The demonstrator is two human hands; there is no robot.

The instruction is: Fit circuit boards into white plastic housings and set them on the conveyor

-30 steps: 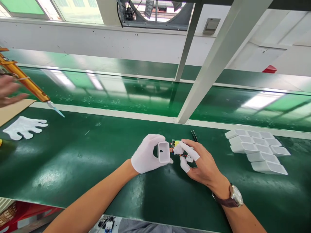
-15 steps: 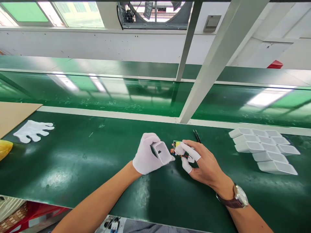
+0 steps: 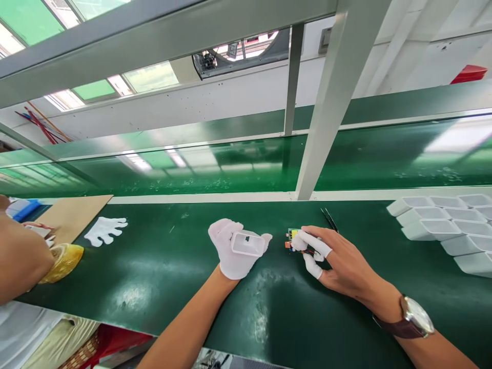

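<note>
My left hand [image 3: 230, 260], in a white glove, is closed around a small white plastic housing [image 3: 249, 247]. The housing's open end faces me, and a small dark slot shows inside it. To the right, my right hand [image 3: 342, 269] wears white finger covers and pinches a small circuit board [image 3: 293, 234] with yellow and orange parts. Thin wires, partly hidden by the fingers, show beneath it. Board and housing are apart, both above the green table [image 3: 169, 287]. Just behind my right hand lie dark tweezers [image 3: 329, 219].
Rows of white housings [image 3: 432, 228] stand at the right. On the left are a spare white glove [image 3: 105, 230], a cardboard sheet [image 3: 82, 210], a yellow tape roll [image 3: 67, 261] and another person's arm [image 3: 23, 251]. A grey metal post [image 3: 326, 102] rises behind my hands.
The view has swung left and tilted, bringing another person's arm into sight. My left hand has turned the housing to face me more, and the gap to the board has widened.
</note>
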